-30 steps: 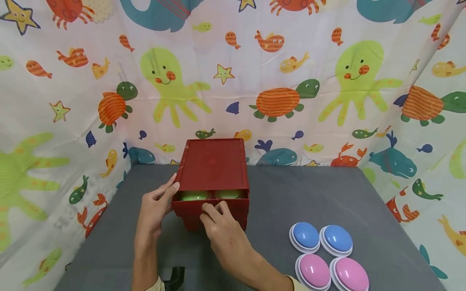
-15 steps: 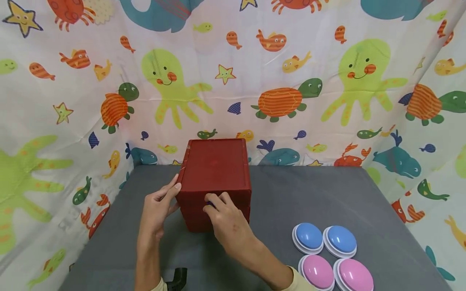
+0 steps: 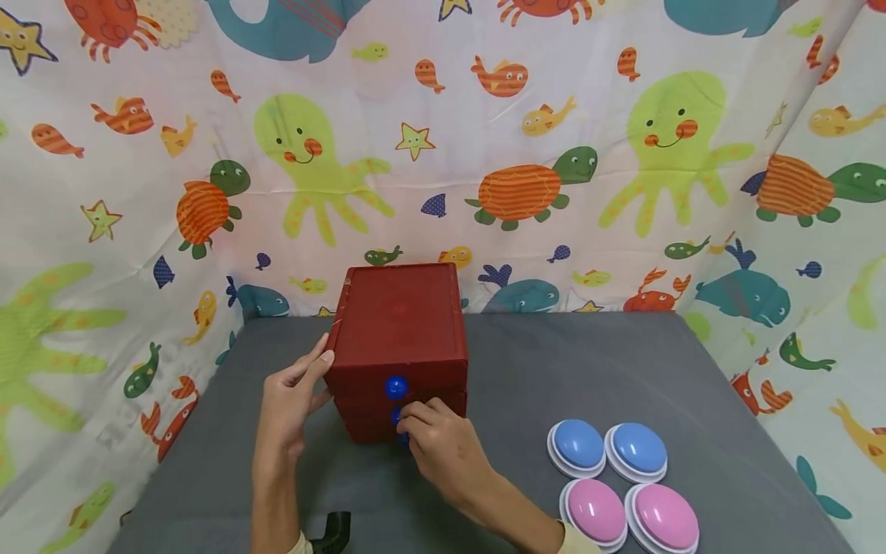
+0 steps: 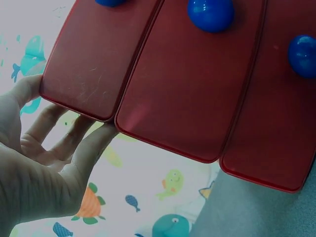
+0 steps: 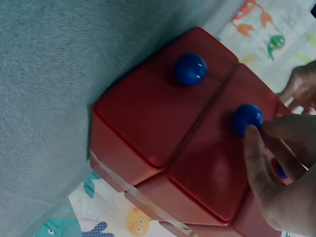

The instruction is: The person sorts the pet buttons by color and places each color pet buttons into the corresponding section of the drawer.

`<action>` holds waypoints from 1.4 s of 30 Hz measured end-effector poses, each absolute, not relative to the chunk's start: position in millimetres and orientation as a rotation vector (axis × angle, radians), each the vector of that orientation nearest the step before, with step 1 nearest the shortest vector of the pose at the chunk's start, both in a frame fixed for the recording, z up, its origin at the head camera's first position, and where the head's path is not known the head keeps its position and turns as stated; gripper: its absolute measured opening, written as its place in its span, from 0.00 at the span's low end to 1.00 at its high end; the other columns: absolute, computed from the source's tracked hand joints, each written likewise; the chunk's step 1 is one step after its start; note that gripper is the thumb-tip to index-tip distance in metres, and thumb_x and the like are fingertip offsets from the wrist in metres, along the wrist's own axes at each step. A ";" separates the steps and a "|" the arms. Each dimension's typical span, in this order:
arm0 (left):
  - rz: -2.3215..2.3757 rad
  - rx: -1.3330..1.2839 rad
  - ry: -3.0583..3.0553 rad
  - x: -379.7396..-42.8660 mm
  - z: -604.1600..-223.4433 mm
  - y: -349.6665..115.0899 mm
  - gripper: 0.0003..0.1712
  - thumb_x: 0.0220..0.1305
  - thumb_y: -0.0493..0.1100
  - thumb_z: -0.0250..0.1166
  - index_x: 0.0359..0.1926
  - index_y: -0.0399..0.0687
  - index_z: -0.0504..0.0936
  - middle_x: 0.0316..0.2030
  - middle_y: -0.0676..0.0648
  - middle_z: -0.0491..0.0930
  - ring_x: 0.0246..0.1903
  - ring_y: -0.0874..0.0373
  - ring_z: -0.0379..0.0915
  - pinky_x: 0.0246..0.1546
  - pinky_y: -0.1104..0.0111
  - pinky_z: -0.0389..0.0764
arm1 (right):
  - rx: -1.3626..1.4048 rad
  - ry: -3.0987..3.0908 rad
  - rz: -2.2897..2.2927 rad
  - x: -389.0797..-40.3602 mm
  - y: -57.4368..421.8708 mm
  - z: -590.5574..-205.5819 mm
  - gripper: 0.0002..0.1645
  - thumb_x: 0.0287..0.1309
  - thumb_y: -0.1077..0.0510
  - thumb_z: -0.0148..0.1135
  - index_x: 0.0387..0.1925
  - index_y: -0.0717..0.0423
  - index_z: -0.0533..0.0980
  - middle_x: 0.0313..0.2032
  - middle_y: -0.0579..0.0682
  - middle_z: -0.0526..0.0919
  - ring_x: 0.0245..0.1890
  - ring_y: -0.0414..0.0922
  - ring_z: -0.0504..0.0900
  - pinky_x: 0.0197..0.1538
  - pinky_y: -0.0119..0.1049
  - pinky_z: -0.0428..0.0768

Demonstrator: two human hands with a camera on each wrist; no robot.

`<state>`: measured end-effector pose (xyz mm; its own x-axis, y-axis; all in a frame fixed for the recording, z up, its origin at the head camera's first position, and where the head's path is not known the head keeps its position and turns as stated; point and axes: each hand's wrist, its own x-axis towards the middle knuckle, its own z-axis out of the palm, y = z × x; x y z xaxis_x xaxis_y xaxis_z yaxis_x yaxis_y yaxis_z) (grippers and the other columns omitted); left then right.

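Observation:
A red box of three stacked drawers (image 3: 401, 315) stands on the grey table, each drawer front carrying a round blue knob. The top knob (image 3: 396, 387) is uncovered. My right hand (image 3: 446, 450) is at the middle knob (image 5: 247, 118), thumb and finger pinching it in the right wrist view. Below sits the bottom knob (image 5: 190, 69), partly hidden by the hand in the head view. All drawers look pushed in. My left hand (image 3: 287, 404) rests against the box's left side near the front top corner, its spread fingers (image 4: 94, 148) touching the edge.
Two blue dome buttons (image 3: 579, 444) and two pink dome buttons (image 3: 595, 512) on white bases lie at the right front of the table. A cloth (image 3: 443, 177) printed with sea animals hangs behind and on both sides. A short black piece (image 3: 335, 531) shows near my left sleeve.
The top drawer, ajar a second ago with green things showing inside, has been pushed in. My right hand has left its knob and moved down to the middle knob. My left hand stays put.

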<state>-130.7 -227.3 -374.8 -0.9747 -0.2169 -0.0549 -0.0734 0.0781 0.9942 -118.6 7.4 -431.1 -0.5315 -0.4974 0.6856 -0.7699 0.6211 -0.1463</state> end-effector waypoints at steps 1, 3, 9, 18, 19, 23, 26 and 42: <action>-2.041 0.302 -2.229 -131.0 -374.7 -227.4 0.31 0.73 0.60 0.64 0.73 0.62 0.74 0.75 0.53 0.71 0.74 0.53 0.67 0.61 0.52 0.81 | 0.971 -2.242 0.571 -119.6 5.7 -433.4 0.11 0.54 0.67 0.77 0.35 0.47 0.88 0.42 0.39 0.90 0.39 0.38 0.84 0.35 0.26 0.87; -2.041 0.296 -2.235 -132.1 -375.6 -227.1 0.31 0.73 0.60 0.64 0.73 0.62 0.74 0.75 0.52 0.71 0.74 0.52 0.67 0.61 0.51 0.81 | 0.939 -2.242 0.546 -121.3 3.0 -436.4 0.12 0.53 0.66 0.78 0.36 0.48 0.89 0.44 0.39 0.91 0.41 0.38 0.85 0.36 0.28 0.88; -2.039 0.310 -2.234 -132.8 -377.6 -227.0 0.32 0.73 0.60 0.64 0.74 0.63 0.74 0.76 0.52 0.71 0.76 0.50 0.66 0.62 0.49 0.80 | 0.896 -2.256 0.474 -121.7 -4.8 -438.5 0.10 0.55 0.63 0.79 0.38 0.48 0.90 0.45 0.39 0.91 0.42 0.41 0.86 0.35 0.31 0.89; -2.033 0.330 -2.219 -129.3 -376.0 -228.8 0.31 0.73 0.60 0.64 0.73 0.63 0.74 0.76 0.52 0.70 0.75 0.51 0.66 0.61 0.50 0.80 | 0.872 -2.311 0.478 -122.2 -12.3 -434.8 0.10 0.54 0.64 0.79 0.36 0.45 0.90 0.41 0.37 0.90 0.37 0.40 0.86 0.39 0.31 0.89; -2.031 0.331 -2.220 -129.2 -375.9 -228.8 0.31 0.73 0.60 0.64 0.73 0.63 0.74 0.76 0.52 0.71 0.75 0.51 0.66 0.61 0.50 0.80 | 0.871 -2.316 0.492 -122.4 -12.5 -434.4 0.10 0.53 0.64 0.79 0.35 0.45 0.90 0.41 0.37 0.90 0.37 0.40 0.86 0.40 0.31 0.89; -2.027 0.332 -2.222 -129.4 -375.4 -228.7 0.31 0.73 0.61 0.64 0.73 0.63 0.74 0.76 0.52 0.71 0.74 0.51 0.66 0.61 0.50 0.80 | 0.879 -2.327 0.511 -120.7 -13.6 -433.9 0.12 0.53 0.67 0.78 0.35 0.47 0.89 0.42 0.38 0.91 0.36 0.41 0.84 0.41 0.31 0.87; -2.034 0.328 -2.224 -129.6 -375.5 -228.3 0.32 0.73 0.61 0.64 0.74 0.63 0.74 0.76 0.52 0.70 0.75 0.52 0.65 0.62 0.50 0.80 | 0.887 -2.322 0.489 -115.2 -13.1 -434.9 0.12 0.53 0.68 0.77 0.35 0.48 0.89 0.43 0.39 0.91 0.36 0.42 0.83 0.41 0.31 0.86; -2.037 0.313 -2.206 -130.0 -377.5 -228.8 0.31 0.74 0.59 0.64 0.73 0.60 0.75 0.76 0.51 0.71 0.75 0.51 0.65 0.64 0.48 0.78 | 1.026 -2.306 0.396 -63.0 -3.9 -432.3 0.09 0.51 0.62 0.81 0.34 0.48 0.88 0.47 0.44 0.90 0.35 0.43 0.80 0.39 0.33 0.84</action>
